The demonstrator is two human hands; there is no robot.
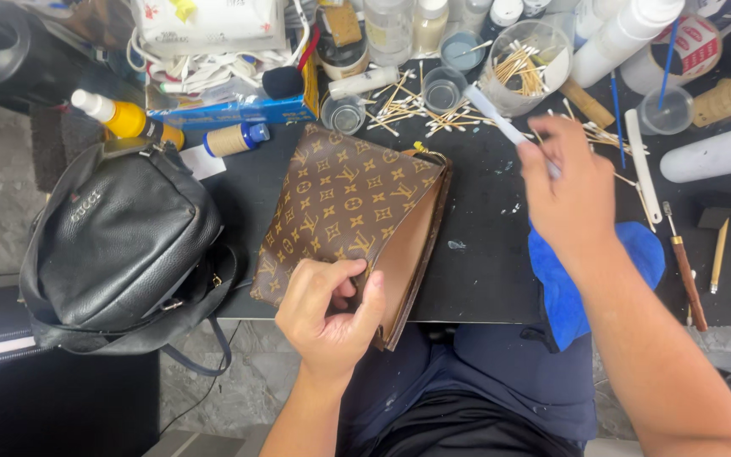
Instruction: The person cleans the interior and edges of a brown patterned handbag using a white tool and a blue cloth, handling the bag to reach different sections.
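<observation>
Head view, looking down on a black worktable (484,279).

Left hand (330,311): clenched on the near edge of a brown patterned pouch (344,203), thumb over the rim, holding the mouth open so the tan lining shows. Pouch lying flat on the table, near corner overhanging the front edge, just right of a black leather backpack (120,241).

Right hand (570,195): raised over the table, grasping a thin white stick-like tool (501,123); blurred, so whether swab or brush cannot be told. A blue cloth (636,254) just below the wrist.

Step in hand, by the look of it: cleaning or touching up the pouch, with the tool just loaded or picked from the supplies behind. Next move seems to call for bringing the tip down to the held-open rim while keeping the left grip steady.

Counted: one pouch, one backpack, one blue cloth, one clear jar of cotton swabs (524,63), many loose swabs scattered, too many to count; three small clear cups at least; one yellow bottle (124,118); two wooden-handled tools at the right edge.
</observation>
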